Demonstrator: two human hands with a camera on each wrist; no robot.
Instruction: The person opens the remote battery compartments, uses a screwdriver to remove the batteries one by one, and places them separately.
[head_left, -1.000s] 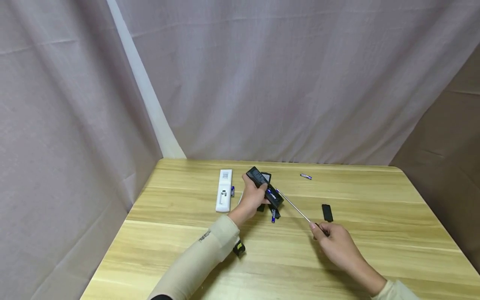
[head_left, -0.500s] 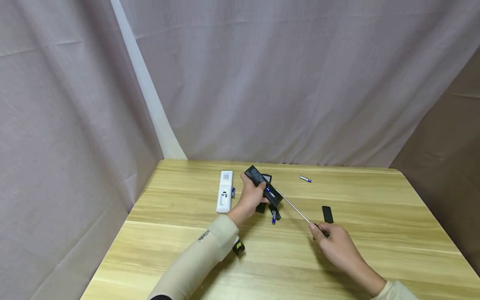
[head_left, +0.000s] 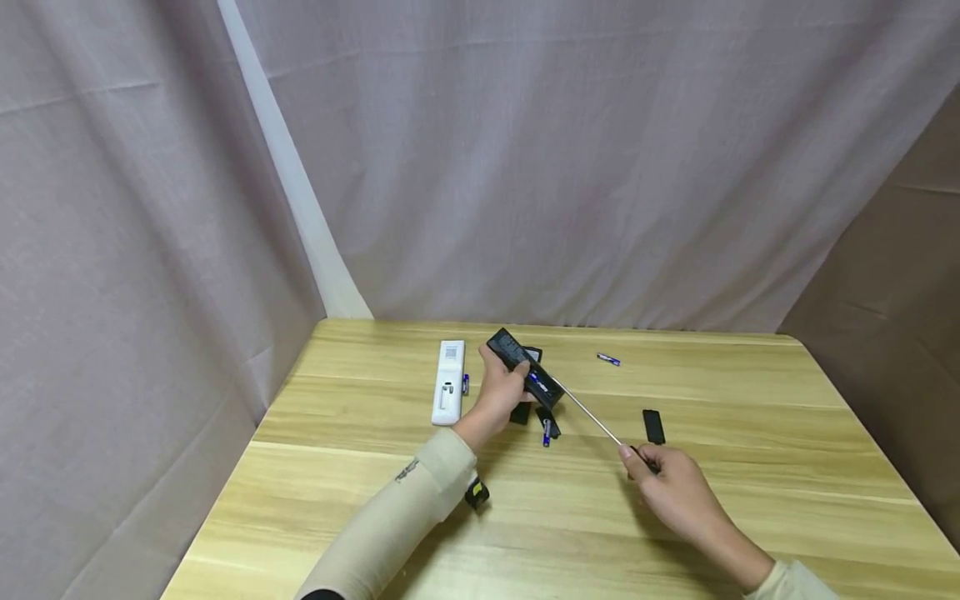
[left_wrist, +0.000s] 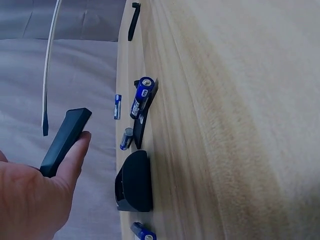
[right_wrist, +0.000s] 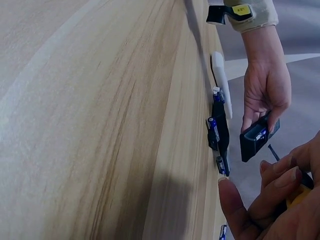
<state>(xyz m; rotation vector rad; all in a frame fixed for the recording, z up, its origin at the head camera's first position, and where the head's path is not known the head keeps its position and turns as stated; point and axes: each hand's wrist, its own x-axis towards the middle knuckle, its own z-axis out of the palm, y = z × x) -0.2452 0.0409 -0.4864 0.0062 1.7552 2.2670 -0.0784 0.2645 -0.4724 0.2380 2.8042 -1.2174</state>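
My left hand (head_left: 495,396) grips a black remote control (head_left: 508,346), held tilted above the table with its battery compartment facing up. A blue battery (head_left: 537,381) shows in that compartment. My right hand (head_left: 671,487) holds a screwdriver (head_left: 596,419) by its handle; black and yellow parts of the handle (right_wrist: 298,194) show in the right wrist view. The long metal shaft points at the remote's right edge. In the left wrist view the flat tip (left_wrist: 45,131) appears beside the remote (left_wrist: 65,140); whether they touch I cannot tell.
Left of the hands lies a white remote (head_left: 448,383), a battery (head_left: 466,384) beside it. Another black remote (head_left: 521,412), a black cover (head_left: 553,427) and a battery (head_left: 547,433) lie beneath the held remote. Further right are a battery (head_left: 608,359) and a black cover (head_left: 654,426).
The held remote has shifted slightly up and left in my left hand. The loose battery at the back right has rolled a little. My right hand has barely moved.
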